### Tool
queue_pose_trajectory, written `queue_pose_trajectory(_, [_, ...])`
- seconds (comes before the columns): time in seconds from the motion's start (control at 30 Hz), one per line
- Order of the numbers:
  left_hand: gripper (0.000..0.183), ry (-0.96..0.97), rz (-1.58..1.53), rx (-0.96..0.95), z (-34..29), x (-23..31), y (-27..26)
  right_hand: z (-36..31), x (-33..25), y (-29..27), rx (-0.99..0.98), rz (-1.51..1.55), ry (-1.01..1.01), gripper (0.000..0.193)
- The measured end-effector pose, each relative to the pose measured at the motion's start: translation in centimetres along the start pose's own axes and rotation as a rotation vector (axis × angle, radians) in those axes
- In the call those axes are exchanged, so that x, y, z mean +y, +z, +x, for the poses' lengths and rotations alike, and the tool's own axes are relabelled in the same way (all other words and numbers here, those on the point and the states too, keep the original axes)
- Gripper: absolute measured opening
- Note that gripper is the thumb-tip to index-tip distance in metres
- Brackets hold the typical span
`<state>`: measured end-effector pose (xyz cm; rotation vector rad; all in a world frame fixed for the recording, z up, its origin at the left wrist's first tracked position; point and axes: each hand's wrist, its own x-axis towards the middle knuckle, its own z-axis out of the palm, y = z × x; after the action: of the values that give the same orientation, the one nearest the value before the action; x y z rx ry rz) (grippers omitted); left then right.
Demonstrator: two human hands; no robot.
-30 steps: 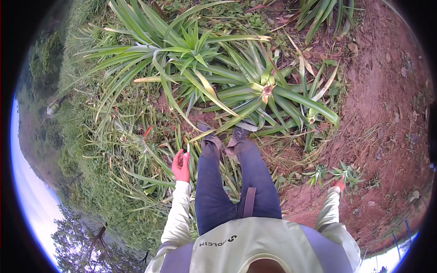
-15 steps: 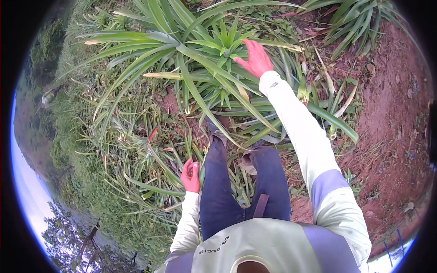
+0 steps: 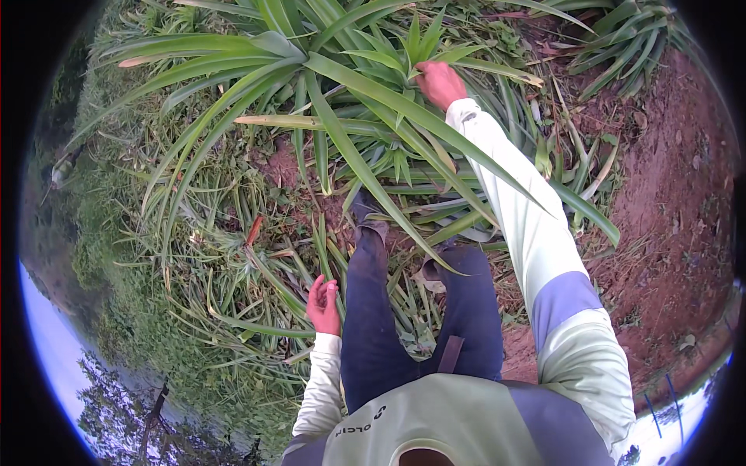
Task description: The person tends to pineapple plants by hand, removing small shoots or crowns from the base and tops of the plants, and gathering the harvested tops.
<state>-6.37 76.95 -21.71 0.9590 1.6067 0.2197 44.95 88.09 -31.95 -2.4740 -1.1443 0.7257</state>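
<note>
A large pineapple plant (image 3: 332,64) spreads long, arching green leaves across the upper middle. On its right side stands a small, bright green pineapple shoot (image 3: 409,56). My right hand (image 3: 441,84) is closed around the lower part of this shoot; its fingertips are partly hidden behind leaves. One long leaf crosses in front of my right forearm. My left hand (image 3: 324,305) hangs low beside my left leg, with its fingers loosely curled and nothing visible in it.
Cut and dry leaves (image 3: 233,291) litter the ground to the left. Another pineapple plant (image 3: 633,39) grows at the upper right. Bare reddish soil (image 3: 668,202) runs along the right side. My boots stand among leaves below the large plant.
My right hand has gone from spread fingers beside the shoot to a closed grip on it. The shoot and large leaves have shifted somewhat. My left hand stays nearly in place.
</note>
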Motion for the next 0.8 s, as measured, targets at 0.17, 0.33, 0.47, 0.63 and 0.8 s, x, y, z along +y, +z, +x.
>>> queue_pose_trajectory(0.17, [0.038, 0.017, -0.004, -0.045, 1.4, 0.7, 1.0, 1.9, 6.3, 2.2, 0.128, 0.115, 0.16, 0.042])
queue_pose_trajectory(0.33, [0.039, 0.054, -0.033, -0.195, 5.8, 0.7, 6.7, -2.1, 21.3, 5.4, 0.326, 0.046, 0.511, 0.041])
queue_pose_trajectory(0.47, [0.04, 0.148, 0.033, -0.201, 11.7, 2.5, 10.3, -5.6, 14.4, 7.5, 0.35, 0.578, 0.589, 0.025])
queue_pose_trajectory(0.63, [0.055, 0.391, 0.407, -0.208, 21.2, 2.9, 20.3, -7.6, 14.4, -1.1, 0.551, 0.297, 0.241, 0.031])
queue_pose_trajectory(0.8, [0.054, 0.434, 0.573, -0.199, 21.0, 4.6, 24.6, -15.6, 11.4, -12.9, 0.788, 0.854, 0.379, 0.032])
